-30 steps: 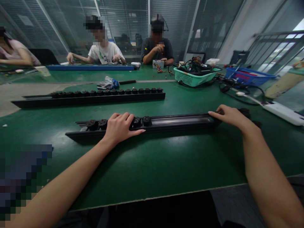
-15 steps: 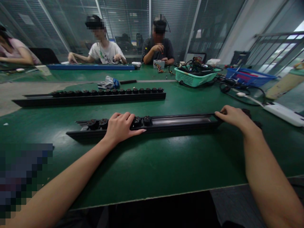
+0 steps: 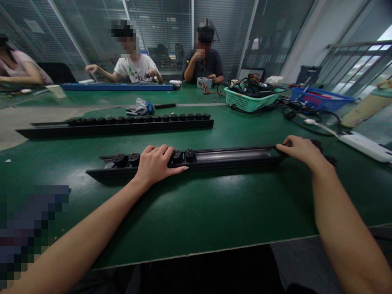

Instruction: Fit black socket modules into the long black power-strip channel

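A long black power strip housing (image 3: 232,164), an open channel with a shiny inner floor, lies across the green table in front of me. Several round black socket modules (image 3: 189,155) sit in its left half. My left hand (image 3: 154,164) is wrapped over the housing there, thumb along the near wall, covering part of the row. At the right end, my right hand (image 3: 295,150) pinches with thumb and fingers; a dark piece between them is mostly hidden, touching the end of the channel. Loose black parts (image 3: 330,161) show behind the right wrist.
Farther back lies a second black housing (image 3: 122,128) filled with socket modules. Gloves (image 3: 140,108), a green basket of cables (image 3: 251,100), a blue basket (image 3: 323,100) and a white power strip (image 3: 366,146) stand around. Across the table, people work by a long blue bar (image 3: 119,87).
My right hand has shifted very slightly left at the housing's end. My left hand stays put. Across the table, one person's hand has risen from the blue bar, another's toward the face.
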A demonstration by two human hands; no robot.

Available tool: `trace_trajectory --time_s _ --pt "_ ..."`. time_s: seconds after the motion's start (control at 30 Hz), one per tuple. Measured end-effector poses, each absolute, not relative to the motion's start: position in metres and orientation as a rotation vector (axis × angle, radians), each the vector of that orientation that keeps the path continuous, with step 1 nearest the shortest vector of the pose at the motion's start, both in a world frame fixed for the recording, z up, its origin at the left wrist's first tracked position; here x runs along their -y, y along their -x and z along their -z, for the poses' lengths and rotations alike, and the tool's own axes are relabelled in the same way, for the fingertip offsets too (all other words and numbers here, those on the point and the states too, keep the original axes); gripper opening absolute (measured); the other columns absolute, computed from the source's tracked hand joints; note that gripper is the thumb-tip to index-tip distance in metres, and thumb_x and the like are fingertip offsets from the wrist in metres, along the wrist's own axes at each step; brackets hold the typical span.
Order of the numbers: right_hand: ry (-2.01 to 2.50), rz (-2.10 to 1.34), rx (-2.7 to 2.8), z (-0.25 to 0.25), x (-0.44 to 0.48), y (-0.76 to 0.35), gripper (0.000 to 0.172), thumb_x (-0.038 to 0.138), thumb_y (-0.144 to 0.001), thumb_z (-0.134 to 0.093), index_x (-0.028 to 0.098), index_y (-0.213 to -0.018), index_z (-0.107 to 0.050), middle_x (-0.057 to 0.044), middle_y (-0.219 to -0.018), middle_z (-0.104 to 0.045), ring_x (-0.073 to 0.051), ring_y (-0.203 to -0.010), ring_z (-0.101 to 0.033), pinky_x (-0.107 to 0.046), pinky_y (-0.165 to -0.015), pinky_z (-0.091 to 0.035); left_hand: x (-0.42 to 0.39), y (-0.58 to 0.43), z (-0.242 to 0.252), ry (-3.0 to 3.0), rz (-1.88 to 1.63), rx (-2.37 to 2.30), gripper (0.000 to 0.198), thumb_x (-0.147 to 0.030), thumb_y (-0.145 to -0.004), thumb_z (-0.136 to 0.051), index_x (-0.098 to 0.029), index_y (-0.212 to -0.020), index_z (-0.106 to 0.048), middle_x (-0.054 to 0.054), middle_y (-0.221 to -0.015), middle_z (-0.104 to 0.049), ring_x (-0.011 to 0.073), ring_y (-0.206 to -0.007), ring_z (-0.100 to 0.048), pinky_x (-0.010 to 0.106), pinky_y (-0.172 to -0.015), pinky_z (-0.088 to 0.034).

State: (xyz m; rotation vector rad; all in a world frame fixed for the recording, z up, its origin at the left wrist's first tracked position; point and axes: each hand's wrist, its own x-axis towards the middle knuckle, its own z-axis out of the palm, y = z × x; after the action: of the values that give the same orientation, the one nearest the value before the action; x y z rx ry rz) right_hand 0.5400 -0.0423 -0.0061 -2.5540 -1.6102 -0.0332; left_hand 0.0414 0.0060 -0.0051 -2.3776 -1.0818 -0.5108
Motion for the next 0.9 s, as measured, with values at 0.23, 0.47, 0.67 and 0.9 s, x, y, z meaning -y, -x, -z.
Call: trace_trajectory --time_s 0.23,0.47,0.67,0.9 --pt "2.75 0.062 1.316 -0.003 0.049 -0.531 0.046 0.061 -0.085 -0.046 0.023 -0.107 -0.06 -0.017 -0.114 -0.063 -0.03 -0.1 -0.058 -0.037 -0.072 -0.037 -0.006 -0.042 0.005 2.366 0.507 1.087 0.069 -0.08 -0.079 -0.043 -0.017 -0.096 -0.065 0.01 -0.087 -0.067 0.0263 -0.074 -0.062 0.04 -0.075 -0.041" --pt "2.702 0.092 1.16 0.004 0.048 -0.534 0.051 0.064 -0.087 -0.046 0.021 -0.112 -0.059 -0.019 -0.109 -0.063 -0.028 -0.096 -0.057 -0.036 -0.07 -0.033 -0.006 -0.042 0.005 2.365 0.5 1.083 0.069 -0.08 -0.079 -0.041 -0.017 -0.095 -0.064 0.01 -0.086 -0.067 0.0254 -0.073 -0.062 0.04 -0.077 -0.041" --pt "2.702 0.177 1.216 0.025 0.039 -0.548 0.05 0.063 -0.088 -0.047 0.019 -0.108 -0.056 -0.017 -0.107 -0.065 -0.026 -0.093 -0.058 -0.035 -0.071 -0.033 -0.006 -0.041 0.005 2.361 0.494 1.076 0.069 -0.08 -0.08 -0.041 -0.016 -0.094 -0.064 0.01 -0.085 -0.067 0.0256 -0.073 -0.062 0.04 -0.077 -0.041" --pt "2.802 0.259 1.172 0.048 0.032 -0.575 0.048 0.062 -0.089 -0.046 0.025 -0.115 -0.06 -0.021 -0.126 -0.054 -0.034 -0.115 -0.048 -0.044 -0.086 -0.033 -0.006 -0.04 0.006 2.366 0.508 1.072 0.068 -0.08 -0.08 -0.042 -0.017 -0.095 -0.064 0.01 -0.087 -0.067 0.0253 -0.074 -0.062 0.04 -0.077 -0.041"
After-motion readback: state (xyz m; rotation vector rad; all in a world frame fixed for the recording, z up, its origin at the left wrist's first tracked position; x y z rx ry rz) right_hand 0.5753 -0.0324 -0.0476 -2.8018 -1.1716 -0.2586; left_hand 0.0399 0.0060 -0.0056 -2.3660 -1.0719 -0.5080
